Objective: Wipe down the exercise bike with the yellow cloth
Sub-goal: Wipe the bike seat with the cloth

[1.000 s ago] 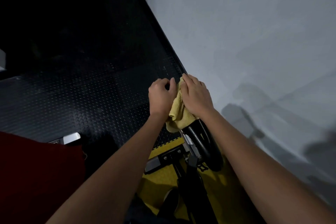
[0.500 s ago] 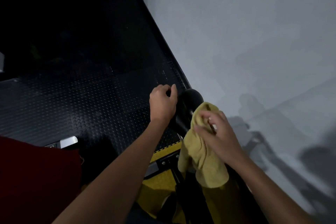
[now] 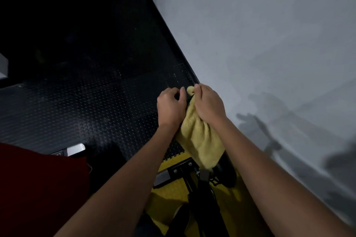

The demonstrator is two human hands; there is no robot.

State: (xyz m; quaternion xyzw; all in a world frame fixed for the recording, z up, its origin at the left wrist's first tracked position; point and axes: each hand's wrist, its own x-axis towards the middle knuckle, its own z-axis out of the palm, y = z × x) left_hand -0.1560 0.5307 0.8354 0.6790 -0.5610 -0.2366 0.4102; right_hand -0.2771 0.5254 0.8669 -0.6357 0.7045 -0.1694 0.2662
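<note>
The yellow cloth drapes over the black rounded top part of the exercise bike, hiding most of it. My right hand grips the cloth at its upper end and presses it onto the bike. My left hand sits just to the left, fingers curled round the same black part beside the cloth. The bike's black frame and post run down towards me, with a bolted bracket below the cloth.
A grey wall stands close on the right. Black studded flooring covers the left and far side, with a yellow mat under the bike. A red surface and a silver part lie at lower left.
My right hand has carried the cloth back up from lower on the bike to the top, next to my left hand. The left hand has stayed where it was.
</note>
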